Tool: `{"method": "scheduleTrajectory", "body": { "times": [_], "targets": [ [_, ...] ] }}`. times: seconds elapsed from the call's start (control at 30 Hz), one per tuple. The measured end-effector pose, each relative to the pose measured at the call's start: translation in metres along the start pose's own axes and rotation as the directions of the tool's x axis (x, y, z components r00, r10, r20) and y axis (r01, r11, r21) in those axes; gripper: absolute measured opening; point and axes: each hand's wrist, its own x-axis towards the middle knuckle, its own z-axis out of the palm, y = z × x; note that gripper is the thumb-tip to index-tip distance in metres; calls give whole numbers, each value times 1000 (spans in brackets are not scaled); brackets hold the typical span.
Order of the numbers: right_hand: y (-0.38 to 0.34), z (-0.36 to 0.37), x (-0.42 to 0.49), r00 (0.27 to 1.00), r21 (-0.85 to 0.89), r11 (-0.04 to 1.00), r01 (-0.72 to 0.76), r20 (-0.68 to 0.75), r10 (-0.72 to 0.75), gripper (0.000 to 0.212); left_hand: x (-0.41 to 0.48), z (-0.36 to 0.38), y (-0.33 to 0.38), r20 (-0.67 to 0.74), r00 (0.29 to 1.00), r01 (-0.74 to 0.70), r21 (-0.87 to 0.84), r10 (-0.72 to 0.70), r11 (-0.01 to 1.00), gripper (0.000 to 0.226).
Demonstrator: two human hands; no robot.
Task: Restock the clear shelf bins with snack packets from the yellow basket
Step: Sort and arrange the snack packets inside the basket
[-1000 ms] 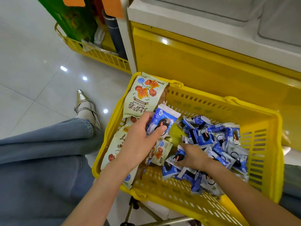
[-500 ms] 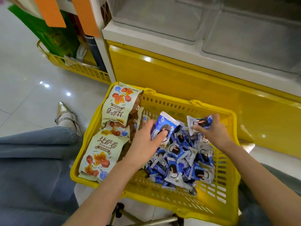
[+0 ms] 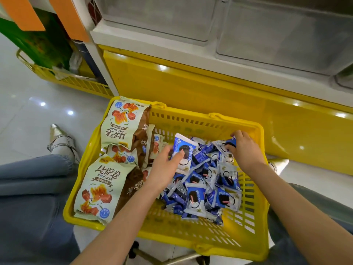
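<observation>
Two hands work in the yellow basket [image 3: 191,121]. The left hand [image 3: 164,169] still grips a blue packet [image 3: 184,148] upright; the right hand [image 3: 246,150] has left the pile [image 3: 206,188] for the far rim, pinching a second packet [image 3: 230,143]. The clear bins [image 3: 158,16] above look unfilled, so loading seems next

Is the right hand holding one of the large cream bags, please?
No, the right hand grips a small blue packet from the pile.

Silver shoe [image 3: 58,139] on glossy floor [image 3: 23,115]
</observation>
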Motion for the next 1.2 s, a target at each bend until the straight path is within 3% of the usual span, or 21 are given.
{"method": "scheduleTrajectory", "body": {
  "times": [0.13, 0.2, 0.37, 0.5, 0.57, 0.63, 0.73, 0.83, 0.93, 1.07, 1.13, 1.2],
  "targets": [
    [0, -2, 0, 997, 185, 982, -32, -58, 43, 42, 26, 31, -1, 43, 999, -27, 79, 23, 997, 38],
    [1, -3, 2, 995, 196, 980, -28, -93, 47, 39, 43, 49, -1, 71, 997, -33, 115, 25, 993, 44],
    [4, 5, 6, 1000, -12, 1000, -15, -2, 15, 23, 77, 83, -20, 233, 968, -8, 388, -90, 921, 47],
    [4, 7, 12, 998, -310, 949, 58, -19, -67, 23, 82, 86, -36, 272, 951, -94, 709, -147, 699, 48],
    [1, 8, 8, 992, -255, 963, 90, -66, -111, 26, 78, 79, -32, 248, 966, -150, 758, -68, 635, 47],
    [-6, 9, -2, 974, -96, 980, 177, -129, -188, 26, 65, 67, -21, 225, 969, -234, 699, 102, 675, 43],
    [-27, 17, -24, 933, 80, 934, 347, -133, -335, 21, 34, 35, 1, 123, 916, -379, 574, 381, 726, 32],
    [-51, 39, -41, 898, 249, 878, 409, 61, -436, 24, -3, -10, 18, -28, 852, -428, 536, 523, 727, 29],
    [-79, 72, -52, 832, 362, 857, 366, 285, -476, 34, -32, -64, 19, -250, 756, -397, 560, 605, 727, 25],
    [-105, 110, -56, 774, 325, 912, 252, 498, -391, 41, -47, -125, -10, -481, 785, -99, 525, 391, 845, 27],
    [-110, 125, -53, 756, 294, 927, 231, 545, -361, 36, -47, -145, -31, -512, 832, 62, 470, 215, 880, 36],
    [-113, 134, -48, 741, 273, 942, 196, 588, -325, 29, -44, -154, -45, -499, 867, 162, 309, 14, 937, 35]
  ]
}}
